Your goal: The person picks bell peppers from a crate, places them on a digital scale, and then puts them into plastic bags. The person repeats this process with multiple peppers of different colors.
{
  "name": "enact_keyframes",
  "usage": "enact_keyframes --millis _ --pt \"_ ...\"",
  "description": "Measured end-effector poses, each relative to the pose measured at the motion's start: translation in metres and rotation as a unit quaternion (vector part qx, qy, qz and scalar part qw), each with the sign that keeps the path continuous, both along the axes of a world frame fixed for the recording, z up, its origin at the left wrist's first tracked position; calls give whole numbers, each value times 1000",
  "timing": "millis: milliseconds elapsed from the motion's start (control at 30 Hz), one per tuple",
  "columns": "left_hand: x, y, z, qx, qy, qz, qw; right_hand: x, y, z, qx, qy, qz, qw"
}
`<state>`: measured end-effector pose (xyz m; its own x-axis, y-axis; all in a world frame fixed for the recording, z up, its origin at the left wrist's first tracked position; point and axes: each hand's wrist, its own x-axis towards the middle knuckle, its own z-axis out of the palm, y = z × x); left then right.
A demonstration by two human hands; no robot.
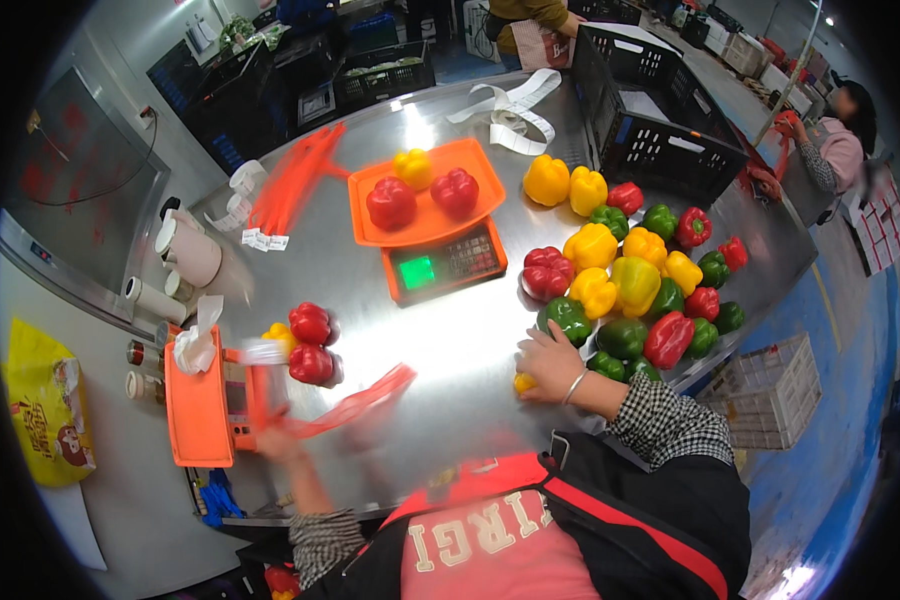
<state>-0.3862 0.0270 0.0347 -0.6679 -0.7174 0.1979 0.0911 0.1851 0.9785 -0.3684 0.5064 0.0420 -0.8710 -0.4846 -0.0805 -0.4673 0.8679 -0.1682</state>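
Observation:
My right hand (551, 365) is closed around a small yellow bell pepper (525, 382), beside a green bell pepper (565, 320) at the edge of a pile. My left hand (277, 442), blurred, holds a red mesh net bag (352, 405) that stretches to the right over the steel table. Two red bell peppers (310, 323) and a yellow one (279, 334), partly hidden, lie above it. On the orange tray (360, 229) of a digital scale (450, 262) rest a yellow pepper (412, 169) and two red peppers (454, 193).
A second orange scale tray (195, 420) stands at the left, with tissue on it. Red net bags (292, 180) and a white label strip (521, 120) lie farther back. A black crate (645, 150) stands at the back right. Co-workers (832, 150) are beyond the table (420, 337).

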Motion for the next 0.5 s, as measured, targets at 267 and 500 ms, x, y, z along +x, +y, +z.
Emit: enact_keyframes --millis 267,500 --pt "-31 -21 108 139 111 -80 981 -177 13 15 -478 41 -155 864" --pt "-181 168 56 48 -123 -330 935 -356 -36 16 -575 -69 -295 760"
